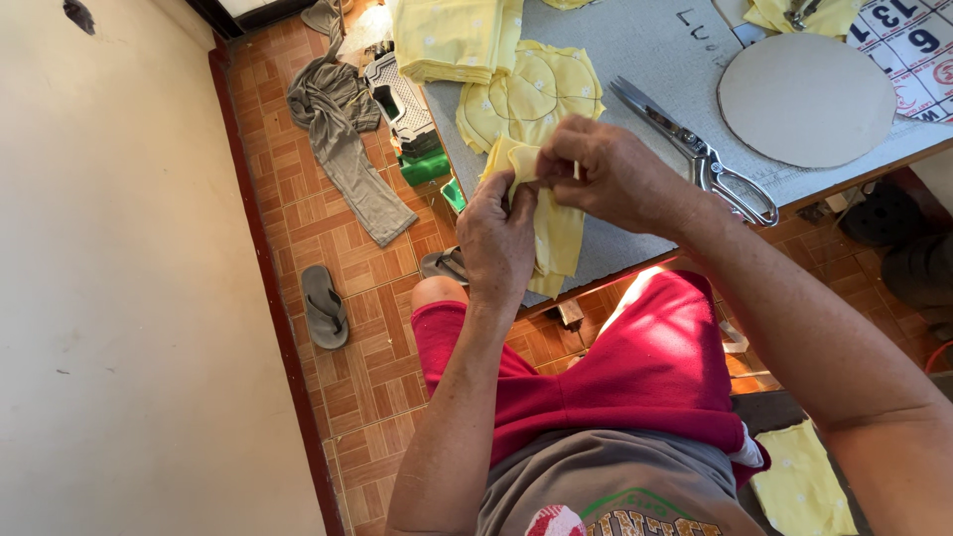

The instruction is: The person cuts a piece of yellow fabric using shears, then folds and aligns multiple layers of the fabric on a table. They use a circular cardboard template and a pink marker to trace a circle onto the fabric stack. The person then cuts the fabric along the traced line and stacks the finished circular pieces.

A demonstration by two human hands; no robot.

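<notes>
**Hands pinch a yellow cloth at the desk edge**

Both hands meet over the near edge of the desk [635,60]. The left hand [499,238] is closed on the yellow cloth piece [556,233], with its fingers wrapped round the folded top. The right hand [611,174] pinches the same cloth from the other side, fingers tight together. The two hands touch. The cloth hangs down from them, past the desk edge, above the person's red shorts [635,377].

Just behind the hands lies a pile of round yellow cloth pieces [536,94]. Big metal scissors [695,154] lie on the desk, near the right hand, blades shut. A grey cardboard circle [806,99] lies further back on the right. More folded yellow cloth [457,40] sits at the far side.

Down on the brick floor [367,387] are a grey sandal [324,306] and a grey heap of clothes [342,139].
</notes>
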